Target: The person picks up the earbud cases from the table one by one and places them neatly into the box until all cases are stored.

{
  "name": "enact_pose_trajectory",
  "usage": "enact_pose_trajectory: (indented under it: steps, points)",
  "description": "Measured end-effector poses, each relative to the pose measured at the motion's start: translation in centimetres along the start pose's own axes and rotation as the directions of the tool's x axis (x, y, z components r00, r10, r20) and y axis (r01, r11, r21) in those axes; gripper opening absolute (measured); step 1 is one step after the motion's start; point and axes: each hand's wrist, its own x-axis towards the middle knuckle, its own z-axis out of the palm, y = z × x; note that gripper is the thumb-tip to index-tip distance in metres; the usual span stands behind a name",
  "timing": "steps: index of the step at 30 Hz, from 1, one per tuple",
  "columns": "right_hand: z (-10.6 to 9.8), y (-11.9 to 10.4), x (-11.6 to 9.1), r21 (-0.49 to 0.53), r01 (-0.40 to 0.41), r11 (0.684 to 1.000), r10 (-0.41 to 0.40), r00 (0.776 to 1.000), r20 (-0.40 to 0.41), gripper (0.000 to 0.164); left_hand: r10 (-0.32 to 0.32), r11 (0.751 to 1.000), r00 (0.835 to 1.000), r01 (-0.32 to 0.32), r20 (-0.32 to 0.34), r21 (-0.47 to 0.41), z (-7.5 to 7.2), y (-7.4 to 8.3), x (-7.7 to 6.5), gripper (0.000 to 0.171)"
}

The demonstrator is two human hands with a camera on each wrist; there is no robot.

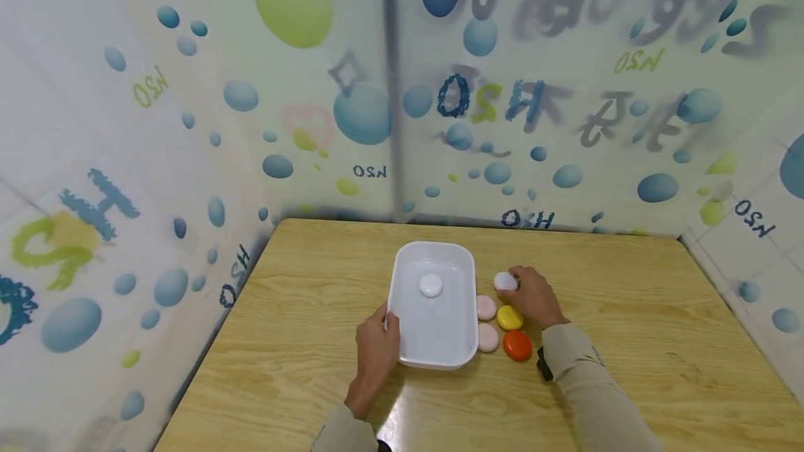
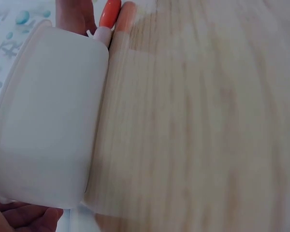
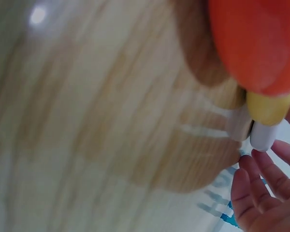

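The left hand grips the left rim of a white tray, closed to the wall's thickness; the right hand pinches a white piece between thumb and fingertips. From the left, reversed "H2O" lettering marks the wall, then the tabletop's edge slants down, with wood between it and the tray at lower centre. A white disc lies inside, reversed "O2H" print above. Pink pieces sit against the tray's right side, then yellow and red pieces; wood extends rightward.
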Motion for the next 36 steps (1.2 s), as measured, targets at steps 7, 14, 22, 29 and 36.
enact_pose_trajectory:
  steps: [7, 14, 22, 29, 36]
  points:
    - [0.3, 0.0, 0.3, -0.016, -0.009, 1.000, 0.009, 1.000, 0.010, 0.055, -0.006, 1.000, 1.000, 0.006, 0.004, -0.004, 0.0, -0.1, 0.0, 0.025]
    - [0.5, 0.3, 0.3, -0.015, 0.012, 1.000, -0.013, 1.000, -0.004, 0.055, -0.026, 1.000, 1.000, 0.026, 0.010, -0.007, 0.1, 0.0, 0.0, 0.025]
    - [0.4, -0.1, 0.4, 0.071, -0.006, 0.997, 0.005, 1.000, 0.007, 0.056, -0.013, 1.000, 1.000, 0.013, 0.000, 0.001, 0.0, -0.2, 0.1, 0.025]
    - [-0.3, -1.2, 0.5, 0.106, 0.044, 0.993, -0.040, 0.998, -0.047, 0.055, -0.004, 1.000, 1.000, 0.004, 0.000, -0.003, 0.0, -0.2, 0.1, 0.026]
    - [-0.7, -2.5, 0.5, 0.120, 0.091, 0.989, -0.080, 0.992, -0.095, 0.054, -0.018, 1.000, 1.000, 0.018, 0.020, -0.011, 0.0, -0.1, 0.1, 0.026]
